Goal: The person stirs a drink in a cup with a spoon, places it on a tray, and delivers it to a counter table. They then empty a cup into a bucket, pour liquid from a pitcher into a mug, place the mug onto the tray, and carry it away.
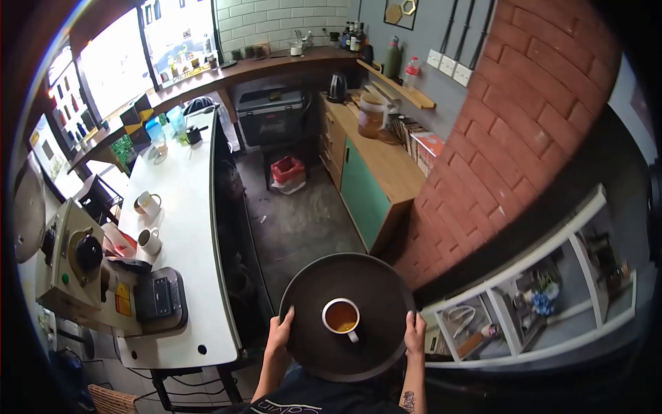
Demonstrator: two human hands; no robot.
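I see the left hand (pixel 278 337) and right hand (pixel 415 335) gripping a round black tray (pixel 378 291) by opposite edges, a round white amber-filled cup (pixel 341 317) between them.

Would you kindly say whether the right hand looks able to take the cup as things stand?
Probably not without letting go first: the right hand grips the round black tray at its edge. Otherwise, nothing on the tray appears to block the white cup.
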